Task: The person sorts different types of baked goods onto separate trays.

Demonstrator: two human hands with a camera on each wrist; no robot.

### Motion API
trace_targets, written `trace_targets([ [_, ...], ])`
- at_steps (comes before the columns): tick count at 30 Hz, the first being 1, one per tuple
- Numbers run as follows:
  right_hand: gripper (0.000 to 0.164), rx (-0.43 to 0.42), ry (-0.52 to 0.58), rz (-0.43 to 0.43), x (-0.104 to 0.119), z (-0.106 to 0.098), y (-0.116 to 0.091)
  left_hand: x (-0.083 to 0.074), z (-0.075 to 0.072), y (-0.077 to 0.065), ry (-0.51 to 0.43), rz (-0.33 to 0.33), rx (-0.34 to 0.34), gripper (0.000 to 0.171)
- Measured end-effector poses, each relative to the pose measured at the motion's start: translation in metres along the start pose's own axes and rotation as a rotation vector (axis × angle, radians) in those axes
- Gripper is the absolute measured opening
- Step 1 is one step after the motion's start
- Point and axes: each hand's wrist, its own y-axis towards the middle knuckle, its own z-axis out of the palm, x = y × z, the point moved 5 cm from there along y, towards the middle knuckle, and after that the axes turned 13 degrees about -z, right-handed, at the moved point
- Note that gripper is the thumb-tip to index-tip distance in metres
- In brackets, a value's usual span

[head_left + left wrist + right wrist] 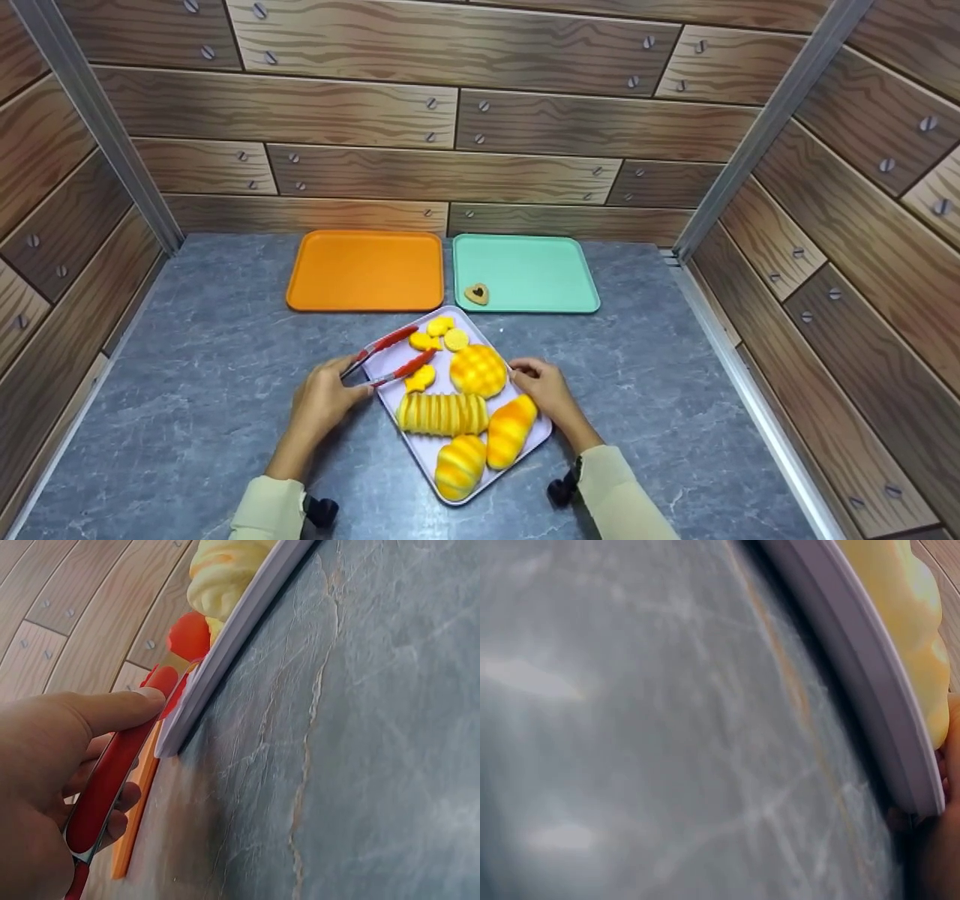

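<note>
My left hand (322,401) grips a pair of tongs (112,780) with red handles and red tips. The tongs' spread arms reach over the left edge of a lilac tray (420,461), on either side of a yellow fish-shaped piece (424,341). With thumb and fingers, my right hand (546,386) holds the tray's right edge. On the tray lie a round criss-cross bun (478,370), a long striped roll (442,414), two ridged bread rolls (460,468), a small round biscuit (456,340) and other small yellow pieces (420,378).
Behind the lilac tray stand an orange tray (365,270) and a mint green tray (532,270). A heart-shaped biscuit (477,293) lies at the green tray's front left corner. Wood-patterned walls (360,112) enclose the grey marbled table (187,405) at the back and both sides.
</note>
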Motion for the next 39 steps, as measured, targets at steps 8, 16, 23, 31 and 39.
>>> trace_targets([
  [8,0.020,0.013,0.000,0.014,-0.0022,0.0018,-0.0012,0.0008,0.0020,0.0036,0.000,-0.012,0.015,0.065],
  [16,0.019,0.009,-0.008,0.017,-0.0005,0.0012,-0.0009,0.0007,0.0022,0.0025,-0.018,-0.001,0.003,0.060],
  [23,0.019,0.011,-0.005,0.016,0.0005,0.0003,-0.0002,0.0024,0.0012,0.0013,-0.026,0.004,-0.010,0.059],
  [31,0.019,0.007,-0.008,0.020,-0.0021,-0.0005,-0.0001,0.0064,-0.0002,0.0012,-0.044,0.000,-0.012,0.062],
  [39,0.019,0.014,-0.022,0.015,-0.0013,-0.0010,0.0001,0.0048,-0.0018,0.0004,-0.067,-0.025,0.003,0.059],
])
